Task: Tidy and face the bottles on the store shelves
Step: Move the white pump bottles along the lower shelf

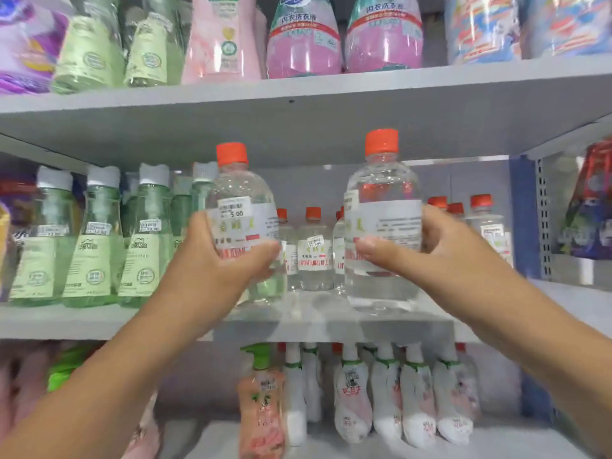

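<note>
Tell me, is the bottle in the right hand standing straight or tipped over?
Straight. The bottle in the right hand has its orange cap pointing up and its base low over the shelf; whether it touches is unclear.

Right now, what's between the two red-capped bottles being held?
In the head view, between the left-held bottle and right-held bottle, smaller red-capped bottles stand further back on the shelf. Nothing sits at the front.

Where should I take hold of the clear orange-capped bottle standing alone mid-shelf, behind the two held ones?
Probably at the labelled waist of the small clear bottle, coming straight in from the front through the gap between the left hand and right hand. It stands upright and its sides are straight there; the shoulder tapers, and neighbours crowd both sides, so a front grip looks easiest.
</note>
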`<state>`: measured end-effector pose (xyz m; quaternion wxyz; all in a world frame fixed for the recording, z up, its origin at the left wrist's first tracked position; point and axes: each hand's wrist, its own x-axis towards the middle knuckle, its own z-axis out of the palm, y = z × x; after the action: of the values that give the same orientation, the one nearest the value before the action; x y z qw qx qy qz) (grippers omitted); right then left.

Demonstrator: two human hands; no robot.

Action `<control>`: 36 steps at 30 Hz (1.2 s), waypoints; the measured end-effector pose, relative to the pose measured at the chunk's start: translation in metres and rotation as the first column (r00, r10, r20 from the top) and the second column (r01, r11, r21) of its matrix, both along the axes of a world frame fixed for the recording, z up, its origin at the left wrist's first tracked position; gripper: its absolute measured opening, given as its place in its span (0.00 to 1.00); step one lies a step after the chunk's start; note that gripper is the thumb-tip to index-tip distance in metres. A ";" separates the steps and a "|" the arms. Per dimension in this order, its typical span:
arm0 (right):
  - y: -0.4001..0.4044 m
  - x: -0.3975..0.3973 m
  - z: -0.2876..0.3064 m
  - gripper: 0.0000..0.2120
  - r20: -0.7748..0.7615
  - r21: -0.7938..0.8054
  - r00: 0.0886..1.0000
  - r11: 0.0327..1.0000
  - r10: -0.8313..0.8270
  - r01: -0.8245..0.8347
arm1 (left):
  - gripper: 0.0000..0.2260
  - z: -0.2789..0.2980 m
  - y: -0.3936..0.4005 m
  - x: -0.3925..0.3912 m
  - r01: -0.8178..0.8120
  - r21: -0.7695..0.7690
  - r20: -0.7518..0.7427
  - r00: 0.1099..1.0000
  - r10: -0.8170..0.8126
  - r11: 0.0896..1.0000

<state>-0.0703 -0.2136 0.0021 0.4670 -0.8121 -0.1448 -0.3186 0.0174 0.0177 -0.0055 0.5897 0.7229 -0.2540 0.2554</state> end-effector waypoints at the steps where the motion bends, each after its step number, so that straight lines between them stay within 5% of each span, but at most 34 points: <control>1: 0.008 0.004 0.002 0.21 0.020 -0.017 0.997 0.997 -0.078 0.079 | 0.21 0.004 -0.002 0.015 0.019 0.012 -0.043 0.999 -0.018 1.000; 10: 0.033 0.084 -0.011 0.14 -0.107 -0.142 0.959 0.959 -0.261 0.246 | 0.37 -0.010 -0.026 0.097 -0.029 0.259 -0.198 0.977 0.083 0.965; 14: 0.038 0.097 0.001 0.28 -0.084 -0.546 0.801 0.700 -0.593 0.461 | 0.35 -0.009 -0.023 0.112 -0.036 0.346 -0.166 0.981 0.099 0.938; 16: 0.033 0.099 0.006 0.31 -0.001 -0.616 0.753 0.593 -0.658 0.518 | 0.31 -0.012 -0.021 0.117 -0.029 0.351 -0.167 0.982 0.092 0.936; 20: 0.026 0.099 0.018 0.30 0.159 -0.508 0.805 0.652 -0.571 0.563 | 0.20 -0.011 -0.018 0.119 0.033 0.270 -0.210 0.977 0.026 0.962; 23: 0.024 0.106 0.043 0.41 0.229 -0.502 0.839 0.678 -0.494 0.537 | 0.19 -0.011 -0.019 0.119 0.041 0.329 -0.205 0.978 0.029 0.944; 27: 0.029 0.124 0.071 0.53 0.141 -0.707 0.873 0.570 -0.466 0.418 | 0.21 -0.007 -0.026 0.122 0.007 0.443 -0.233 0.967 0.107 0.896; 32: 0.029 0.140 0.092 0.51 0.111 -0.842 0.861 0.413 -0.496 0.347 | 0.26 0.001 -0.031 0.123 0.031 0.444 -0.275 0.956 0.103 0.896; 36: 0.021 0.148 0.096 0.48 0.101 -0.865 0.878 0.395 -0.468 0.310 | 0.26 -0.004 -0.030 0.129 0.022 0.438 -0.292 0.949 0.119 0.899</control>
<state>0.0774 -0.1930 0.0976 -0.0789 -0.9668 -0.0517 -0.2376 0.1468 -0.0123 -0.0093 0.4388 0.8736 -0.1903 0.0896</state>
